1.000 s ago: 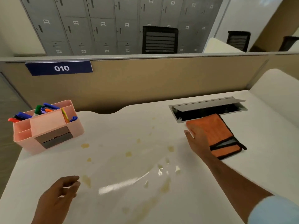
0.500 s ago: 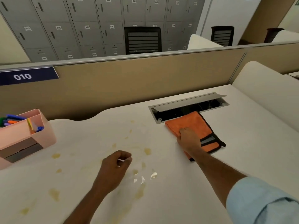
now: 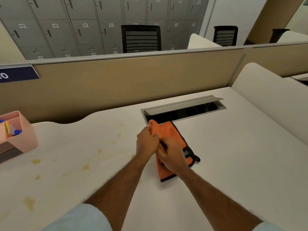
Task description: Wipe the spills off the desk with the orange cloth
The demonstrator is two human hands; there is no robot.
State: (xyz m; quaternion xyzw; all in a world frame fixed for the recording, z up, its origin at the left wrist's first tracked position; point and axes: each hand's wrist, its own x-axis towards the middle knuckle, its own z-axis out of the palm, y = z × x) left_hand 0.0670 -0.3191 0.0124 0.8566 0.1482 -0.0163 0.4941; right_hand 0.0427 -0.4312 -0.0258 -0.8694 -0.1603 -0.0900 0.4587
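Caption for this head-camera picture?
Both hands, left hand and right hand, gather the orange cloth beside spills.

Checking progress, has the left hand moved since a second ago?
Yes. The left hand went from the spills toward the cable hatch, now gripping the orange cloth.

Cloth (image 3: 168, 132): orange with black edging. Desk (image 3: 233, 155): white, marked with yellowish-brown spills (image 3: 35, 161). Organiser box (image 3: 25, 139): pink, holding blue, yellow and orange items. Partition (image 3: 133, 80): tan. Sign (image 3: 16, 74): navy, white numerals. Lockers (image 3: 83, 22): grey. Sleeves (image 3: 80, 217): light blue.
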